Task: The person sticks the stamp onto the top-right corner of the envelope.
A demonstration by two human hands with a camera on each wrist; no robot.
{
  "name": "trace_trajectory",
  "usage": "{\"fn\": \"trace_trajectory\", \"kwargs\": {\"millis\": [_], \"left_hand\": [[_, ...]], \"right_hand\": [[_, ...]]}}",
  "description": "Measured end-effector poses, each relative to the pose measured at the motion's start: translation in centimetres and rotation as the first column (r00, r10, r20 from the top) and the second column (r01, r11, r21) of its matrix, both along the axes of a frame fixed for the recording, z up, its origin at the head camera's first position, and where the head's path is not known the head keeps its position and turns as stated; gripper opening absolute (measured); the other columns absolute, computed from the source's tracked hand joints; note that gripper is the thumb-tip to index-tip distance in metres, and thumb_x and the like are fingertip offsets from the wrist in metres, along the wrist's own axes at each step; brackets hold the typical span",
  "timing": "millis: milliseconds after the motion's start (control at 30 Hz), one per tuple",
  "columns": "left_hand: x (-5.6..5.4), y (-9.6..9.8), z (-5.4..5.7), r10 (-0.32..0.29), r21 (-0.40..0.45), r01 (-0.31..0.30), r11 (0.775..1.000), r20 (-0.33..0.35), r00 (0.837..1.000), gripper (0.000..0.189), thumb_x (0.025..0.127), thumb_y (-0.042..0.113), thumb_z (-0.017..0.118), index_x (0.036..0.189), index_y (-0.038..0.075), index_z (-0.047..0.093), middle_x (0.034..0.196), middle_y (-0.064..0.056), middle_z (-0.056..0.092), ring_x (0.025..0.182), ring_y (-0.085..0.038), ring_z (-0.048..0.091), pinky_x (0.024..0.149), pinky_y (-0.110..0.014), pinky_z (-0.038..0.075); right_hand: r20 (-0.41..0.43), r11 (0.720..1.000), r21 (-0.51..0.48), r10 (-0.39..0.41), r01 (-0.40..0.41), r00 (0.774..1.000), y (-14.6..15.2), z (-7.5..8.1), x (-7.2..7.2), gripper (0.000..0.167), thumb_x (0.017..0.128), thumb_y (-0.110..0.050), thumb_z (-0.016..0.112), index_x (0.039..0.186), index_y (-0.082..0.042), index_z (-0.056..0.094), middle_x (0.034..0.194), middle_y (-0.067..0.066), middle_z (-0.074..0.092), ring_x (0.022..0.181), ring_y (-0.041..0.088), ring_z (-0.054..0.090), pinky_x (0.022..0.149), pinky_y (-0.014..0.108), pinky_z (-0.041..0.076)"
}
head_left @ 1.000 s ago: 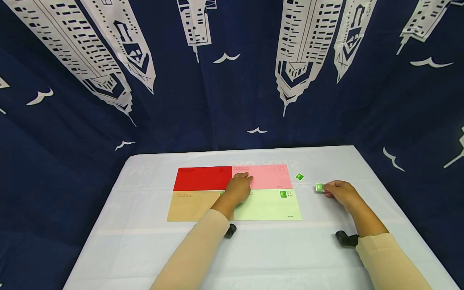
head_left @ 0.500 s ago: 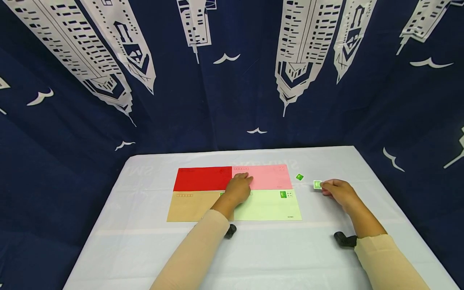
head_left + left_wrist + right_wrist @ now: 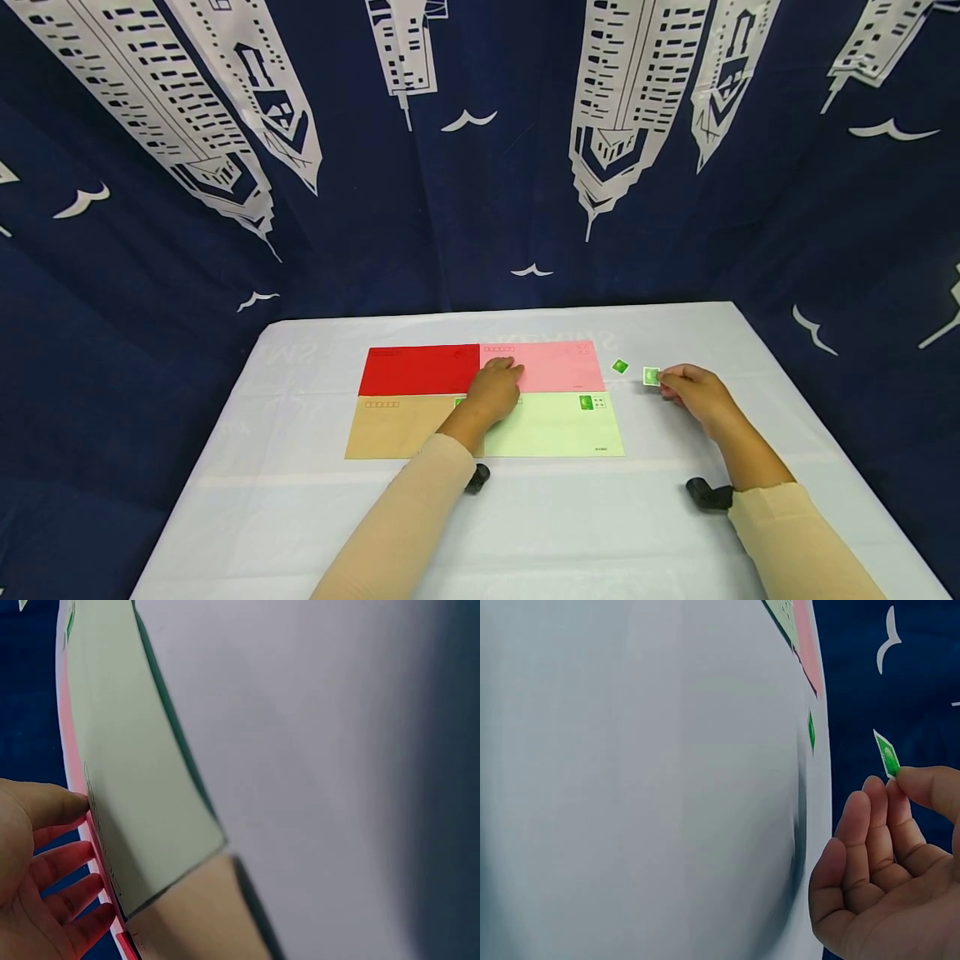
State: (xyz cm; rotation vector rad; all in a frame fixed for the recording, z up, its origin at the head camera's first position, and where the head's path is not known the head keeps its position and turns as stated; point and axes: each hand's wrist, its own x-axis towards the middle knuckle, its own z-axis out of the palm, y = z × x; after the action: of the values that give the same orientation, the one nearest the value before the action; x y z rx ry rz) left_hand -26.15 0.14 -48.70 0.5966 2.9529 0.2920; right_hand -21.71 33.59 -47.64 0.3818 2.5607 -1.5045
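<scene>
My right hand [image 3: 699, 396] pinches a green stamp with a white border [image 3: 650, 377] between thumb and forefinger; in the right wrist view the stamp [image 3: 886, 754] is tilted above the table. Over the seam of several envelopes rests my left hand [image 3: 495, 392], its fingertips on the pink envelope [image 3: 558, 367]. The left wrist view has its fingers loosely spread by the light green envelope [image 3: 135, 765]. The red envelope [image 3: 416, 371] and tan envelope [image 3: 397, 433] lie to the left. A green stamp [image 3: 586, 402] is on the light green envelope.
Another green stamp [image 3: 619, 366] lies loose on the white table [image 3: 300, 517], between the pink envelope and my right hand. A dark blue cloth with white buildings and birds [image 3: 487, 200] hangs behind the table's far edge.
My right hand has shifted left and slightly away from me, carrying the pinched stamp closer to the loose one. The left hand and the envelopes stay where they were.
</scene>
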Motion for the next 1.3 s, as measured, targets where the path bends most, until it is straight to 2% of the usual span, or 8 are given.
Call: {"fn": "trace_trajectory", "kwargs": {"millis": [200, 533, 800, 1033, 1300], "left_hand": [[0.0, 0.0, 0.0, -0.007, -0.011, 0.007, 1.0, 0.005, 1.0, 0.045, 0.104, 0.021, 0.051, 0.148, 0.017, 0.053, 0.156, -0.006, 0.049, 0.148, -0.023, 0.041, 0.122, -0.037, 0.037], [0.0, -0.1, -0.1, -0.01, -0.021, 0.011, 1.0, 0.001, 1.0, 0.044, 0.104, 0.022, 0.05, 0.149, 0.017, 0.053, 0.156, -0.006, 0.049, 0.149, -0.022, 0.04, 0.124, -0.035, 0.033], [0.0, -0.1, -0.1, -0.008, -0.016, 0.008, 1.0, 0.004, 1.0, 0.044, 0.105, 0.022, 0.05, 0.149, 0.017, 0.053, 0.156, -0.006, 0.049, 0.148, -0.022, 0.041, 0.123, -0.036, 0.034], [0.0, -0.1, -0.1, 0.0, -0.005, 0.001, 1.0, 0.012, 1.0, 0.045, 0.104, 0.023, 0.051, 0.148, 0.018, 0.053, 0.157, -0.005, 0.048, 0.148, -0.023, 0.041, 0.122, -0.039, 0.036], [-0.1, -0.1, -0.1, -0.003, -0.017, 0.003, 1.0, 0.007, 1.0, 0.045, 0.104, 0.025, 0.052, 0.149, 0.018, 0.053, 0.157, -0.004, 0.048, 0.149, -0.022, 0.04, 0.122, -0.038, 0.036]], "right_hand": [[-0.015, 1.0, 0.008, -0.004, 0.004, 1.0, -0.5, 0.3, -0.2, 0.043, 0.105, -0.032, 0.052, 0.126, 0.005, 0.056, 0.095, -0.004, 0.065, 0.086, 0.005, 0.059, 0.079, 0.019, 0.051], [-0.025, 1.0, 0.007, -0.001, 0.001, 1.0, -1.6, 0.4, -0.9, 0.041, 0.104, -0.031, 0.053, 0.125, 0.004, 0.057, 0.096, -0.004, 0.066, 0.088, 0.007, 0.059, 0.079, 0.02, 0.051], [-0.04, 1.0, 0.001, 0.01, -0.01, 0.999, -2.5, 0.3, -1.7, 0.039, 0.104, -0.03, 0.053, 0.124, 0.003, 0.057, 0.096, -0.002, 0.065, 0.09, 0.01, 0.059, 0.08, 0.02, 0.052], [-0.06, 0.999, -0.024, 0.025, -0.027, 0.998, -3.1, 0.1, -2.1, 0.037, 0.104, -0.028, 0.054, 0.122, 0.004, 0.057, 0.091, -0.007, 0.063, 0.086, 0.007, 0.058, 0.078, 0.019, 0.052], [-0.064, 0.998, -0.05, 0.036, -0.039, 0.997, -3.8, -0.2, -2.6, 0.038, 0.104, -0.027, 0.054, 0.124, 0.005, 0.056, 0.096, -0.003, 0.064, 0.089, 0.007, 0.06, 0.08, 0.019, 0.053]]}}
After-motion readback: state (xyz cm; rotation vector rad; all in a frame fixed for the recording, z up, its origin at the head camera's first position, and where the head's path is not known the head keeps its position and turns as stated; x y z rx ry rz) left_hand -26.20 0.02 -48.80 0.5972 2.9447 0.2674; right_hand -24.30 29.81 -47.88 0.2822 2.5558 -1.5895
